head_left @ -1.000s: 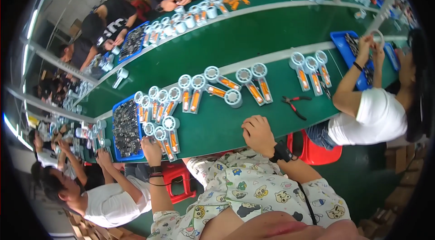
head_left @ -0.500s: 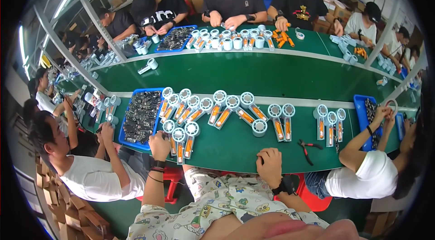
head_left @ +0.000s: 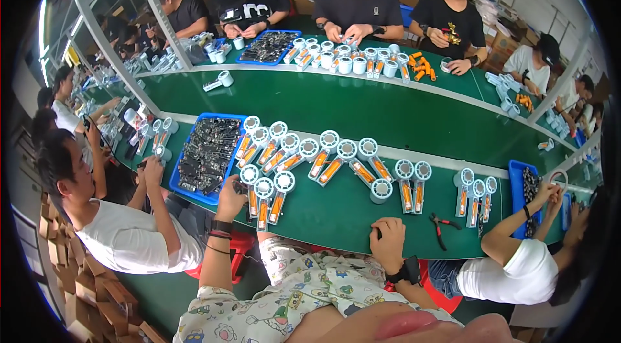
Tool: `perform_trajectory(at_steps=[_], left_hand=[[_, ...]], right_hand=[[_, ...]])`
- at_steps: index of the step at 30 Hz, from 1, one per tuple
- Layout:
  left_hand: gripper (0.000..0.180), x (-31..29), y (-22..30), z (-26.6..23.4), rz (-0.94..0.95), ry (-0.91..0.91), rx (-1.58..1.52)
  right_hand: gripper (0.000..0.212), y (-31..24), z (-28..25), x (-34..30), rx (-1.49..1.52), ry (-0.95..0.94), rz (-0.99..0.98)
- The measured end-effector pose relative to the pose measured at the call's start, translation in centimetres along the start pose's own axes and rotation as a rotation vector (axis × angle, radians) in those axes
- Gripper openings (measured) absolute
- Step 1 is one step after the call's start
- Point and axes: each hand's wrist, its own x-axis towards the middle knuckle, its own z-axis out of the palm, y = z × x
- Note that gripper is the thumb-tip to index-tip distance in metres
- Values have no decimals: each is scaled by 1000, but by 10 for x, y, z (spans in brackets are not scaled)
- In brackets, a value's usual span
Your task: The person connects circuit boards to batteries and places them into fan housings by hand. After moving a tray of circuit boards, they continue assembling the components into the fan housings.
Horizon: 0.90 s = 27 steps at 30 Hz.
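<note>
My left hand [head_left: 230,200] is at the right edge of a blue tray [head_left: 182,190] heaped with dark circuit boards [head_left: 210,149]. Its fingers are pinched around a small dark part that I cannot make out. Just right of it lie several light-blue handheld fans [head_left: 283,182], their handles uncovered and orange battery cells [head_left: 262,215] showing inside. My right hand [head_left: 388,241] rests at the near table edge with loosely curled fingers, and I see nothing in it. Beyond it a fan head [head_left: 381,190] stands apart, its handle not visible.
Red-handled pliers [head_left: 441,230] lie right of my right hand. More fans [head_left: 477,199] are farther right, near a second blue tray [head_left: 517,171]. Co-workers in white shirts sit on both sides [head_left: 129,233] [head_left: 517,268]. Across the green table [head_left: 310,110], others handle similar parts.
The whole view has tilted and shifted slightly. My hands keep nearly the same places on the table. Opposite, a person has raised one hand from the orange cells and put the other by a tape roll.
</note>
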Motion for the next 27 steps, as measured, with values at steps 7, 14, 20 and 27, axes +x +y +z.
perform_trajectory(at_steps=[7, 14, 20, 27], left_hand=[[61, 6, 30, 8, 108, -59, 118], [42, -28, 50, 32, -13, 588, 258], [16, -35, 23, 18, 145, 665, 417], [24, -65, 3, 23, 172, 740, 250]], right_hand=[[10, 4, 8, 20, 36, -43, -22], [10, -35, 50, 38, 173, -311, -316], [9, -53, 64, 17, 167, -468, -570], [10, -69, 78, 41, 103, -529, -924]])
